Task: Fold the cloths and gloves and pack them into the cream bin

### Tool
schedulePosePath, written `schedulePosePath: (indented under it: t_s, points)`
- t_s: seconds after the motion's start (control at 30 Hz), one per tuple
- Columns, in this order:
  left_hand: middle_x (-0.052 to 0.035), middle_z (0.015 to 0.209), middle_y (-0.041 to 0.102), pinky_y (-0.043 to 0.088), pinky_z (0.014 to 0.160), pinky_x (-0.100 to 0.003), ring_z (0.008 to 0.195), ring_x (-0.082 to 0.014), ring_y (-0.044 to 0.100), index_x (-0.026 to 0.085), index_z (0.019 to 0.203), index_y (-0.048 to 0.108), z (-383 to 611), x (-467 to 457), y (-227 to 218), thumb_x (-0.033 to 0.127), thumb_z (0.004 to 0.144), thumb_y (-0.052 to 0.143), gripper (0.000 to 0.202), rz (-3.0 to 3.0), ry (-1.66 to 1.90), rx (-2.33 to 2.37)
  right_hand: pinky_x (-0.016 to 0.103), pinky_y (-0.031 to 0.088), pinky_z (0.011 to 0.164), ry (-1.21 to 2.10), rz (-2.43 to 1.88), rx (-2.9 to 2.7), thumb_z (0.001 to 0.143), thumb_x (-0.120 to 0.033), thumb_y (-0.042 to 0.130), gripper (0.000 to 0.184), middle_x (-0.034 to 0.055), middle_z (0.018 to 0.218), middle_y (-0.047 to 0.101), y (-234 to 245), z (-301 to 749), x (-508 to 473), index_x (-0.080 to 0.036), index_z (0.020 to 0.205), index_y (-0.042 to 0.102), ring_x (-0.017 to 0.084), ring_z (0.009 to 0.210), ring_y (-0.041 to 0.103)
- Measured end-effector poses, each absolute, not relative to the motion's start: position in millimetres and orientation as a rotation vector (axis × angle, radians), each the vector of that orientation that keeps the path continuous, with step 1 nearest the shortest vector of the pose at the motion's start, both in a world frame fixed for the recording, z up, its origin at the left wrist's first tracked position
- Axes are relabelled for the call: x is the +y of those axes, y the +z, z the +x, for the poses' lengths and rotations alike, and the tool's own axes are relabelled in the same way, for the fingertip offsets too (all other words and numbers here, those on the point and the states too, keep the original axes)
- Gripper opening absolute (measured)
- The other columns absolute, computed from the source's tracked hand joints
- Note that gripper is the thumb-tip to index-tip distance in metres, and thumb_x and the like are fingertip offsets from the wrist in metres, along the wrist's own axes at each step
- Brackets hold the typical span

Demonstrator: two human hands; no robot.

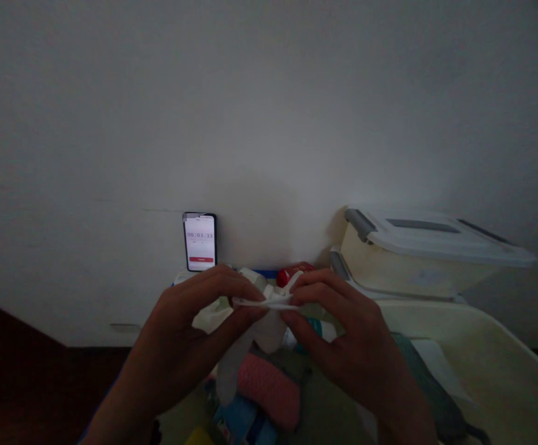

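two hands in pinch grips on a thin white item between them

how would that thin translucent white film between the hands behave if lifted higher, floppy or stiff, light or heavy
Probably floppy: the thin translucent white film hangs in loose lobes below its pinched edge. Likely light too: the left hand and right hand hold it in just a pinch.
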State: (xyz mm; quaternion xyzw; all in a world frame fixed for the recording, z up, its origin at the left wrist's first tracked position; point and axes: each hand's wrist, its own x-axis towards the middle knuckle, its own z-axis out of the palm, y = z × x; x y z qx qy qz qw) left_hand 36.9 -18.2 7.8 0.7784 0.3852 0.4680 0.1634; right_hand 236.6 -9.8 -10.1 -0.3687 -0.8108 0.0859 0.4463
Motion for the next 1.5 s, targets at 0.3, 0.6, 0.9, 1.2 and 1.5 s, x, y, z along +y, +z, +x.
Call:
schedulePosePath:
  t_s: [0.3, 0.6, 0.9, 1.2, 1.5]
  points:
    - [0.0025, 0.079, 0.066, 0.049, 0.067, -0.019, 0.073, -0.0109, 0.062, 0.023, 0.084, 0.062, 35, -14, 5, 0.013, 0.080, 0.063, 0.010, 2.231, 1.327, 1.135, 0.020, 0.048, 0.061, 0.087, -0.824, -1.923, 0.080, -0.016, 0.062, 0.007, -0.0027, 0.069, 0.068, -1, 251, -16, -0.020, 0.076, 0.058, 0.010, 0.067, 0.064]
    - [0.0016, 0.079, 0.067, 0.049, 0.067, -0.019, 0.073, -0.0114, 0.062, 0.022, 0.083, 0.062, 35, -15, 6, 0.014, 0.080, 0.063, 0.008, 2.244, 1.306, 1.128, 0.018, 0.051, 0.069, 0.283, -0.757, -1.867, 0.077, -0.017, 0.069, 0.009, -0.0028, 0.080, 0.071, -3, 251, -12, -0.020, 0.077, 0.062, 0.008, 0.075, 0.067]
    - [0.0018, 0.079, 0.066, 0.049, 0.066, -0.018, 0.073, -0.0109, 0.062, 0.022, 0.083, 0.062, 37, -13, 7, 0.014, 0.080, 0.064, 0.008, 2.239, 1.312, 1.117, 0.022, 0.053, 0.067, 0.302, -0.757, -1.826, 0.075, -0.013, 0.070, 0.012, -0.0022, 0.081, 0.072, -4, 251, -13, -0.021, 0.078, 0.062, 0.011, 0.074, 0.067]
    - [0.0011, 0.079, 0.066, 0.050, 0.067, -0.020, 0.074, -0.0122, 0.062, 0.023, 0.084, 0.062, 37, -15, 7, 0.015, 0.080, 0.063, 0.009, 2.234, 1.295, 1.124, 0.026, 0.053, 0.069, 0.358, -0.757, -1.796, 0.075, -0.013, 0.070, 0.012, -0.0019, 0.083, 0.070, -6, 251, -13, -0.022, 0.079, 0.063, 0.012, 0.077, 0.067]
    - [0.0022, 0.079, 0.066, 0.048, 0.066, -0.018, 0.074, -0.0107, 0.062, 0.023, 0.083, 0.062, 37, -14, 7, 0.013, 0.079, 0.063, 0.010, 2.191, 1.296, 1.101, 0.029, 0.052, 0.073, 0.457, -0.755, -1.678, 0.074, -0.010, 0.070, 0.021, -0.0041, 0.083, 0.068, -13, 251, -14, -0.026, 0.084, 0.061, 0.013, 0.079, 0.065]
